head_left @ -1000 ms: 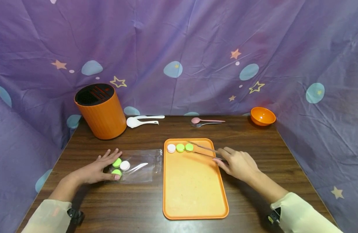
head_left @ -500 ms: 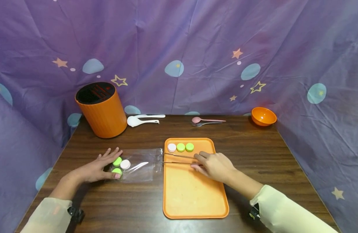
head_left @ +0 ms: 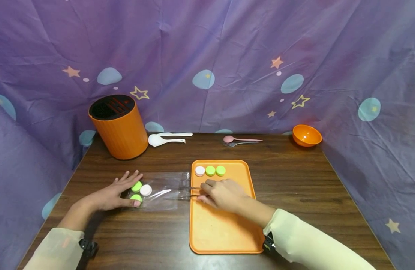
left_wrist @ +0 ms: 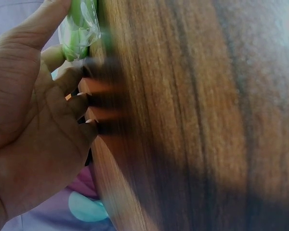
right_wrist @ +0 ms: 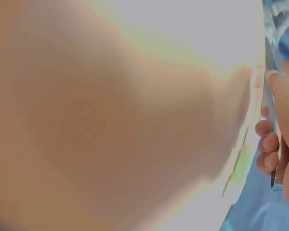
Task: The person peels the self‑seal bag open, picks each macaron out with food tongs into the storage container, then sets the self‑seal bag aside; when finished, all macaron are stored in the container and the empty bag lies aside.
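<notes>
A clear plastic bag [head_left: 165, 204] lies flat on the table, left of an orange tray [head_left: 220, 236]. Inside its left end are two green macaron-like rounds and a white round [head_left: 146, 190]. My left hand [head_left: 109, 197] rests spread at that end, thumb over the nearer green round [head_left: 136, 199]; the left wrist view shows green under plastic beside the thumb. Across the tray, my right hand [head_left: 224, 195] grips metal tongs [head_left: 195, 188], their tips at the bag's right end, its mouth. In the right wrist view, fingers curl round the tongs [right_wrist: 272, 108].
A white round [head_left: 200, 171] and two green rounds [head_left: 215, 171] line the tray's far edge. Behind stand an orange knife block [head_left: 121, 133], white serving utensils [head_left: 156, 140], a pink spoon [head_left: 229, 139] with a fork [head_left: 242, 143], and an orange bowl [head_left: 307, 137]. A purple curtain surrounds the table.
My right hand has moved left with the tongs, from the green round on the tray's far edge to the bag's mouth. My left hand stays in place on the bag.
</notes>
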Available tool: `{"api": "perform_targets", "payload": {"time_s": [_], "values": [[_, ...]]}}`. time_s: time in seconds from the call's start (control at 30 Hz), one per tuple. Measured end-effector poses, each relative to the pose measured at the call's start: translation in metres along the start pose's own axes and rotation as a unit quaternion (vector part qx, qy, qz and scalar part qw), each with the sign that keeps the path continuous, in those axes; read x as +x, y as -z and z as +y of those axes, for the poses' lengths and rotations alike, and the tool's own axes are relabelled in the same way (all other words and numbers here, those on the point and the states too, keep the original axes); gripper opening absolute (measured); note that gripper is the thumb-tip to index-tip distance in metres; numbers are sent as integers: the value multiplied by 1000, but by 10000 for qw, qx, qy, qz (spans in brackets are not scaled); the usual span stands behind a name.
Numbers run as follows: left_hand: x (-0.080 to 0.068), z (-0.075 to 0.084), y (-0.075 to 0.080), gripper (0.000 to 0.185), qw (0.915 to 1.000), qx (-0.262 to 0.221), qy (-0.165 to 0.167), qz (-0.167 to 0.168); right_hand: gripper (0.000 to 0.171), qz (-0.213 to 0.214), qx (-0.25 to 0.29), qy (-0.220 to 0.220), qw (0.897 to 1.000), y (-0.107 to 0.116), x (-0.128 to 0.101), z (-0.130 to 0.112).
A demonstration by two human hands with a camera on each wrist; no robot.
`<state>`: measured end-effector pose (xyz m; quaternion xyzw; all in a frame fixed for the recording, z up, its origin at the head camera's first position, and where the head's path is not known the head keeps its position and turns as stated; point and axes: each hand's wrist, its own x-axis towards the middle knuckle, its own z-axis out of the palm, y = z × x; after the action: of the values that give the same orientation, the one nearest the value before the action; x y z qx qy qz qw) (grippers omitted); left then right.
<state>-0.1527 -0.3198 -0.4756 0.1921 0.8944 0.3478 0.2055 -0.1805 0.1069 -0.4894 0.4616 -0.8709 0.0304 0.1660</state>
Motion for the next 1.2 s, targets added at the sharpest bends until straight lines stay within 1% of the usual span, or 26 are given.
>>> {"api": "perform_targets", "payload": {"time_s": [0.23,0.37,0.6,0.8,1.2], "values": [[1,-1,0,107,10000,-62,-69,1,35,-441,17,-222,9988,-1,23,-17],[2,0,0,107,10000,-33,-59,2,36,-565,-33,-291,9980,-4,32,-24],[2,1,0,108,10000,-13,-18,-33,36,-461,63,-174,9988,-9,40,-29],[2,2,-1,107,10000,12,-11,-12,39,-431,-81,-95,9990,-13,45,-33],[1,1,0,107,10000,-10,-1,-17,38,-240,-97,-28,9997,-14,43,-32]]}}
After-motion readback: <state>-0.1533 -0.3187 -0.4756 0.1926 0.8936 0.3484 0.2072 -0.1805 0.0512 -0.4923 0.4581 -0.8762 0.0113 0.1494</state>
